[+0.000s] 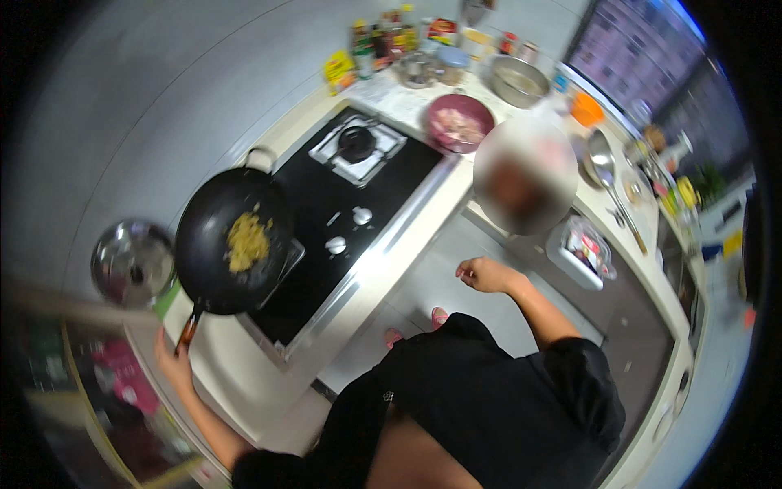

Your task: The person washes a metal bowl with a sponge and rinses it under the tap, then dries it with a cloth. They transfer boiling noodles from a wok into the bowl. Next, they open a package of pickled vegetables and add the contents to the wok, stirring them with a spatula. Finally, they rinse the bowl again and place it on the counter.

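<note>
A black wok (199,236) sits over the left burner of the black gas stove, tilted in this view. Chopped yellow food (248,242), perhaps scrambled egg, lies in its bowl. My left hand (173,363) is closed round the wok's brown handle (189,330) at the stove's left end. Bent at the elbow, my right arm holds my right hand (482,275) in the air in front of the counter. Its fingers are loosely curled and a little apart, with nothing visible in them.
Beside the stove's far burner (357,144) stands a dark red bowl (461,124) of pale raw meat. Farther back are a metal basin (520,81), bottles (383,41) and jars. A ladle (607,167) lies on the right counter. A steel lid (133,262) leans left. A blurred patch hides part of the counter.
</note>
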`<state>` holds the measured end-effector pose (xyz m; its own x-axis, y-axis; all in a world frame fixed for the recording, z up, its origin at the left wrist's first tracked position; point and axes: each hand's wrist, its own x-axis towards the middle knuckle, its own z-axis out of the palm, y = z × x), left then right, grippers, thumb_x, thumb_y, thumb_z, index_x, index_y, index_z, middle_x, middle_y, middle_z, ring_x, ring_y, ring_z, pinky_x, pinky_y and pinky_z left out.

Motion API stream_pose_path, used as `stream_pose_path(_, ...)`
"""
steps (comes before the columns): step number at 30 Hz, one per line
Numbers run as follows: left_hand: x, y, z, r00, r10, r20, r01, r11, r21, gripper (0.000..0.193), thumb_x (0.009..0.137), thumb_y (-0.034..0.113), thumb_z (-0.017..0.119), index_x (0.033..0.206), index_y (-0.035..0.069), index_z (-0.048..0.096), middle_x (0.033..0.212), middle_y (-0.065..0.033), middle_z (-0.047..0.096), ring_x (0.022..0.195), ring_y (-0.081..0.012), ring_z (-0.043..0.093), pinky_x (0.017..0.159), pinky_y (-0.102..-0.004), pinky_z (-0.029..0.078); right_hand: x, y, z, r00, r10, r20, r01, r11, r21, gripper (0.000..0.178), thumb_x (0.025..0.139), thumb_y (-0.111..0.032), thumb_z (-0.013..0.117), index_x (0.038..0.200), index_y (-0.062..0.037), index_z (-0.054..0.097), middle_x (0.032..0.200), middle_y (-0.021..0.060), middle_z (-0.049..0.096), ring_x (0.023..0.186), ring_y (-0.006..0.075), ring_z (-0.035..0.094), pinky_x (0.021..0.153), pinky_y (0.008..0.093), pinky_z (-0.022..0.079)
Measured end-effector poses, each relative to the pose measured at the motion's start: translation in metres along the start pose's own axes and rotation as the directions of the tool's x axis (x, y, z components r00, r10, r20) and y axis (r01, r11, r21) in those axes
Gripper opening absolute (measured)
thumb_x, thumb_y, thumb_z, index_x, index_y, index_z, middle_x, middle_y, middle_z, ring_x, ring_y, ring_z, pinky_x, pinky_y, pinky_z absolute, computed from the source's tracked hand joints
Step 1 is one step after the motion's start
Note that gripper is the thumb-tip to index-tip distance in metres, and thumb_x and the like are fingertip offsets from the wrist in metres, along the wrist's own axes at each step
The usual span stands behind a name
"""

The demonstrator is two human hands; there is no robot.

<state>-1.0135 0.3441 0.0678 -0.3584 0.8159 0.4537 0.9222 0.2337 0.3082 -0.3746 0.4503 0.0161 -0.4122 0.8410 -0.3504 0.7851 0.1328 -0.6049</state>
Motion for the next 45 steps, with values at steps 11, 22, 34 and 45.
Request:
stream_pose_path(11,-0.112,0.245,0.062,0.539,0.332,0.774,-0.015,0.923,-0.386,0.024,0.083,0.016,0.050,0.102,0.001,0.054,0.089,-0.0177,0.059,0.081,-0.0306,0.056,0.075,-0.0337,0.044,-0.034,0.169,-0.069,0.790,0.375,-0.486,-0.299,0.927,0.228,0.020,0.076,-0.017,0.050,0.081,-0.0005,0.061,0.074,0.0184,0.061,0.069,0.0300,0.061,0.066,0.0373,0.048)
stream_pose_path(22,-0.177,0.475,0.150,0.284,0.211,0.935,-0.092,0.977,-0.192,0.030,0.080,0.017,0.055,0.105,0.002,0.054,0.096,-0.0202,0.057,0.089,-0.0359,0.054,0.076,-0.0375,0.043,-0.241,0.514,-0.200,0.005,0.735,-0.678,-0.887,0.317,0.337,0.029,0.074,-0.005,0.046,0.101,-0.0019,0.056,0.097,0.0222,0.057,0.094,0.0357,0.053,0.081,0.0393,0.043)
stream_pose_path(34,-0.145,0.692,0.184,-0.034,0.633,0.773,-0.098,0.768,-0.633,0.025,0.079,0.012,0.056,0.102,0.002,0.056,0.092,-0.0145,0.061,0.086,-0.0261,0.059,0.074,-0.0341,0.046,-0.298,0.628,-0.214,0.170,0.694,-0.700,-0.984,0.157,-0.084,0.023,0.079,-0.021,0.046,0.087,-0.0088,0.063,0.100,0.0099,0.049,0.096,0.0264,0.046,0.075,0.0397,0.042)
stream_pose_path(45,-0.168,1.020,0.416,0.190,0.371,0.909,0.837,0.423,-0.348,0.047,0.081,0.014,0.057,0.119,-0.003,0.035,0.098,-0.0144,0.052,0.088,-0.0247,0.057,0.077,-0.0334,0.050,-0.327,0.611,-0.219,0.324,0.588,-0.741,-0.919,0.381,-0.099,0.026,0.063,-0.017,0.062,0.087,-0.0095,0.056,0.089,0.0100,0.051,0.089,0.0280,0.049,0.070,0.0430,0.041)
